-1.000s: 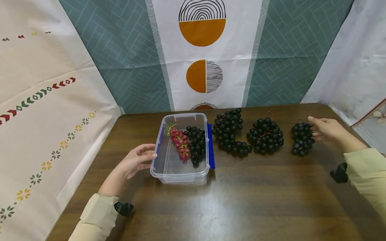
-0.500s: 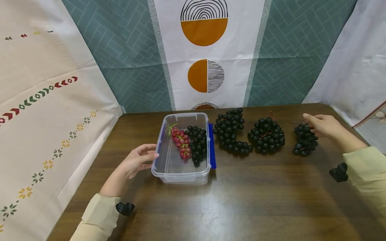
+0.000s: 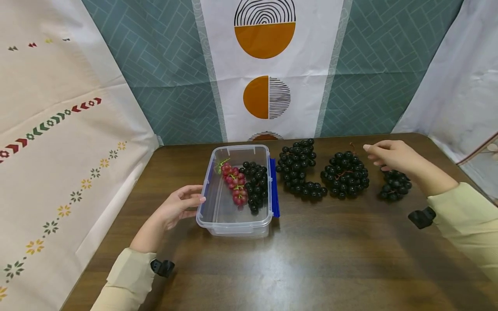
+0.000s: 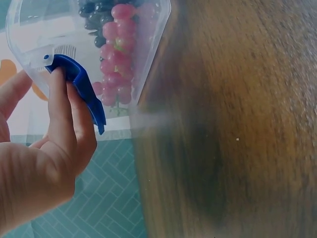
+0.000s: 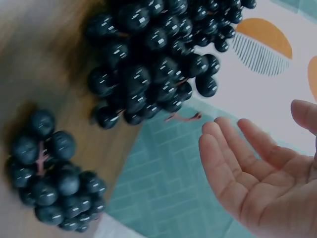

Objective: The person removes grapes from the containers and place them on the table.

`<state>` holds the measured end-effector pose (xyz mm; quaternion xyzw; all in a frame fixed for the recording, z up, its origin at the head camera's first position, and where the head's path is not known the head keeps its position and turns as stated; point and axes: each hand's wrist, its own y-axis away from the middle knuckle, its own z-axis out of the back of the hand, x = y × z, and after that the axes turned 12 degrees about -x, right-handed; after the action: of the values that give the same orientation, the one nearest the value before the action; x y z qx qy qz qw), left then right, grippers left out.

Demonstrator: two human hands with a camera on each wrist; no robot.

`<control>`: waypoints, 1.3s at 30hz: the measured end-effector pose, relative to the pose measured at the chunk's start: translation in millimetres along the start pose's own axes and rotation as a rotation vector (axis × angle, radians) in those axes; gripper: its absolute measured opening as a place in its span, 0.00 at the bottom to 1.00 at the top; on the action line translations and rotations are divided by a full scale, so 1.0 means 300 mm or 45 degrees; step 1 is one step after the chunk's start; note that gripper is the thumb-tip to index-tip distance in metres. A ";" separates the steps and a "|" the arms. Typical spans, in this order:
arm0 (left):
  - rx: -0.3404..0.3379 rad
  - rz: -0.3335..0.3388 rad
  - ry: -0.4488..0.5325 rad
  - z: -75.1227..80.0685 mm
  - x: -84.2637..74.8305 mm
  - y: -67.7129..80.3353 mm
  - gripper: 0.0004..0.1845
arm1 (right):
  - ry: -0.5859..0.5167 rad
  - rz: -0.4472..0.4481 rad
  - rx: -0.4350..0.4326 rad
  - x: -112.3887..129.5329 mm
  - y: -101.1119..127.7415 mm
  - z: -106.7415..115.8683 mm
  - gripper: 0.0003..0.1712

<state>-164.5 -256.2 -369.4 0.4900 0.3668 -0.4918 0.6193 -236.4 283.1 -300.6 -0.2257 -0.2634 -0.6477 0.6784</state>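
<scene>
A clear plastic food container [image 3: 233, 226] stands on the table, holding a bunch of red grapes [image 3: 235, 186] beside a bunch of black grapes [image 3: 255, 186]. My left hand [image 3: 177, 209] grips its left side, thumb at the rim and fingers by a blue latch [image 4: 79, 82]. Over the table's right back, my right hand [image 3: 394, 157] holds nothing; its fingers are loosely bent near the stem of a round bunch of black grapes [image 3: 345, 176]. A smaller black bunch [image 3: 395, 185] lies partly hidden beneath this hand in the head view.
Between the container and the round bunch lies a long, curved bunch of black grapes [image 3: 297, 168]. A blue latch flap [image 3: 274, 188] hangs along the container's right side. Patterned cloths [image 3: 175, 86] hang behind the brown wooden table [image 3: 311, 259].
My right hand has let go of the small right-hand bunch, which has shifted and settled. The hand has moved left towards the round bunch. My left hand stays at the container.
</scene>
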 end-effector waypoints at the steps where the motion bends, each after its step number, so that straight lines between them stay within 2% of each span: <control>1: 0.008 -0.004 -0.001 0.001 0.002 -0.001 0.32 | 0.005 0.016 -0.015 0.011 -0.001 -0.003 0.45; 8: 0.028 -0.016 -0.014 0.002 0.002 0.002 0.30 | 0.017 0.109 -0.118 0.089 0.005 -0.035 0.34; 12: 0.047 -0.014 -0.029 -0.001 -0.007 0.005 0.30 | 0.055 0.173 -0.138 0.129 0.007 -0.048 0.31; 19: 0.072 -0.018 -0.054 0.002 -0.021 0.010 0.31 | 0.097 0.240 -0.134 0.209 -0.004 -0.077 0.25; 29: 0.074 -0.011 -0.035 0.008 -0.021 0.010 0.31 | 0.012 0.324 -0.131 0.329 -0.032 -0.105 0.19; 39: 0.075 0.006 -0.033 0.006 -0.024 0.006 0.32 | -0.043 0.313 -0.061 0.386 -0.051 -0.161 0.19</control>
<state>-164.5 -256.1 -361.8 0.5024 0.3431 -0.5072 0.6104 -245.9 162.9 -262.6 -0.2832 -0.2294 -0.5617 0.7427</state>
